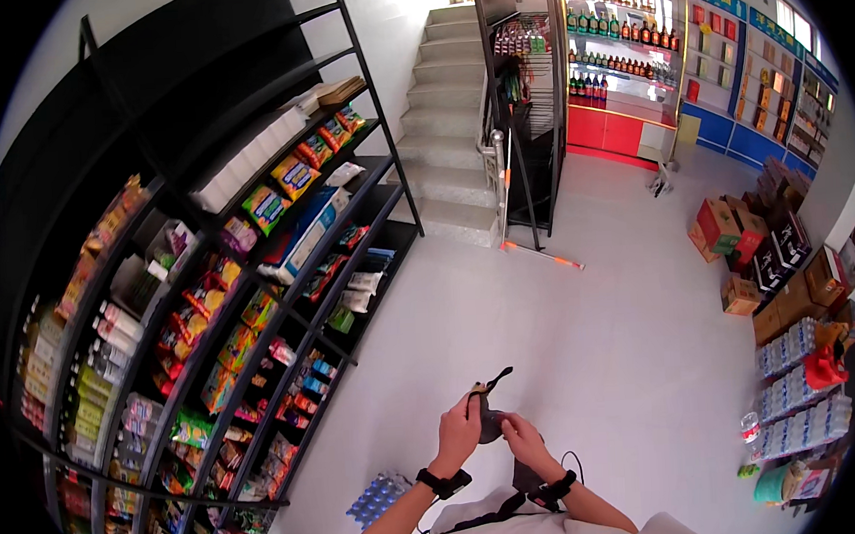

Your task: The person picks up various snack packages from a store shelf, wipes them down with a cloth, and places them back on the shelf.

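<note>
Both of my hands are held out over the pale floor, around a small dark grey object (489, 423) with a black strap sticking up and a small yellowish part; I cannot make out what it is. My left hand (455, 430) grips its upper left side, while my right hand (524, 441) has its fingers closed on its right side. Black bands with small devices sit on both wrists. Below the right hand, a dark item (525, 475) and cables hang near my body.
Black snack shelving (238, 335) lines the left, with a bottle pack (377, 497) on the floor beside it. Stairs (444, 121), a rack (526, 117) and a long-handled tool (543, 254) stand ahead. A bottle display (614, 131) is behind; stacked cartons (715, 223) and bottle packs (792, 393) line the right.
</note>
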`<state>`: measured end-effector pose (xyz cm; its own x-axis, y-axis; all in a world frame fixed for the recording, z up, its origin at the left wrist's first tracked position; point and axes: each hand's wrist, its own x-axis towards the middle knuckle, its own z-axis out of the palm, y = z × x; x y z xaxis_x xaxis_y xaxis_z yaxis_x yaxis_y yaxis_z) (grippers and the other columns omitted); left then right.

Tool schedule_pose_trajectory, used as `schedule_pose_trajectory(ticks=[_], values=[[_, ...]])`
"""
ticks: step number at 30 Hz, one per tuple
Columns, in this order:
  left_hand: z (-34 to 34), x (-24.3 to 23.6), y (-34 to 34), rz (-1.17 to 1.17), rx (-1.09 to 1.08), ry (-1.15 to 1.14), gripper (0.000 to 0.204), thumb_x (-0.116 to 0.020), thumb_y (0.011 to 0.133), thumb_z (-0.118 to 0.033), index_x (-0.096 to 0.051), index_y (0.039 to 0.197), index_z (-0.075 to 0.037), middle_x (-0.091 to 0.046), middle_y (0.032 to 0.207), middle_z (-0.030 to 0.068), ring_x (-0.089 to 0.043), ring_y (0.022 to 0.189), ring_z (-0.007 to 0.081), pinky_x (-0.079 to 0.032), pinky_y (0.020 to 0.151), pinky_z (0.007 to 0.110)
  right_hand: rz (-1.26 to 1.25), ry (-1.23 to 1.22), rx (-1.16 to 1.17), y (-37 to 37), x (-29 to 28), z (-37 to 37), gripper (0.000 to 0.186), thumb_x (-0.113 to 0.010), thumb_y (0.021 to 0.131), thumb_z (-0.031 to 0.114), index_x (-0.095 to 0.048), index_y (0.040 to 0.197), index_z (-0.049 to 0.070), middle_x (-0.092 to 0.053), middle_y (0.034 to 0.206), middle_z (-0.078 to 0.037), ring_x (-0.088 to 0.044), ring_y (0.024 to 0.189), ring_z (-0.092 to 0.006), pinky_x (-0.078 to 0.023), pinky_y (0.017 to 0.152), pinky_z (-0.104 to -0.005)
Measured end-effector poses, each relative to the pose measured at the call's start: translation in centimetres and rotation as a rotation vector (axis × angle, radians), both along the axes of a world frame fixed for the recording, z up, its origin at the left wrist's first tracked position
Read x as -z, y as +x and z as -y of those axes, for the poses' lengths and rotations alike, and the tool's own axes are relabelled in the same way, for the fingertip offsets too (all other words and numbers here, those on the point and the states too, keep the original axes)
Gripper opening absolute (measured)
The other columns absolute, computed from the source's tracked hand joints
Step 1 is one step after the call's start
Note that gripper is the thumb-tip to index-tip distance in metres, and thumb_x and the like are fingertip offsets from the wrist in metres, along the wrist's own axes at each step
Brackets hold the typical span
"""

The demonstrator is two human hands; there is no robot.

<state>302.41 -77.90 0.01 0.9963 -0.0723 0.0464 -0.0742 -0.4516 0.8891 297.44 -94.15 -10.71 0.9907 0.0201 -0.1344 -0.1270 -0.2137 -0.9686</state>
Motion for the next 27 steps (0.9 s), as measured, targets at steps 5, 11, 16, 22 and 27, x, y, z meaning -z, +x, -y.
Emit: schedule_pose_trajectory(ticks=[5, 11, 16, 22, 27], values=[[4.6, -4.6, 7.6, 0.145, 0.298, 0.289, 0.028, -0.061, 0.103, -0.024, -0.068, 0.128, -0.013, -0.074, 0.098, 0.0172, -0.071, 0.084, 0.0388, -0.057, 0.069, 0.044, -0.123, 0.632, -0.010, 11.9, -0.9, 2.0, 0.038, -0.051, 0.109, 0.021, -0.059, 0.140, 0.002, -0.067, 0.131, -0.010, -0.064, 0.119, -0.0204, -0.052, 0.101, -0.0356], [7.6, -7.8, 16.2, 0.357, 0.418, 0.377, 0.052, -0.078, 0.089, -0.015, -0.064, 0.138, -0.020, -0.067, 0.136, 0.0027, -0.074, 0.089, 0.0310, -0.061, 0.075, 0.037, 0.059, 0.430, -0.214, 25.1, 0.3, 6.4, 0.049, -0.060, 0.106, 0.019, -0.048, 0.152, 0.007, -0.056, 0.150, -0.007, -0.053, 0.135, -0.0197, -0.046, 0.113, -0.0347], [5.9, -7.0, 23.6, 0.276, 0.281, 0.329, 0.047, -0.080, 0.084, -0.009, -0.069, 0.130, -0.013, -0.072, 0.108, 0.0081, -0.071, 0.081, 0.0273, -0.059, 0.072, 0.037, 0.114, 0.427, -0.242, 34.7, -2.2, 7.3, 0.050, -0.060, 0.105, 0.019, -0.047, 0.152, 0.008, -0.056, 0.150, -0.007, -0.053, 0.136, -0.0200, -0.045, 0.114, -0.0347], [7.2, -6.4, 33.3, 0.461, 0.460, 0.257, 0.019, -0.079, 0.085, -0.010, -0.071, 0.101, -0.006, -0.068, 0.081, 0.0095, -0.065, 0.076, 0.0286, -0.051, 0.070, 0.040, 0.120, 0.400, -0.145, 41.8, -2.6, 8.7, 0.051, -0.061, 0.105, 0.019, -0.047, 0.153, 0.008, -0.055, 0.151, -0.007, -0.053, 0.137, -0.0204, -0.044, 0.115, -0.0348], [9.7, -6.1, 40.5, 0.449, 0.637, 0.165, 0.016, -0.080, 0.085, -0.012, -0.065, 0.088, -0.008, -0.065, 0.075, 0.0065, -0.063, 0.071, 0.0282, -0.050, 0.067, 0.040, 0.121, 0.301, -0.003, 46.0, -4.2, 11.3, 0.053, -0.062, 0.104, 0.020, -0.046, 0.153, 0.008, -0.055, 0.151, -0.007, -0.052, 0.137, -0.0208, -0.043, 0.115, -0.0349]])
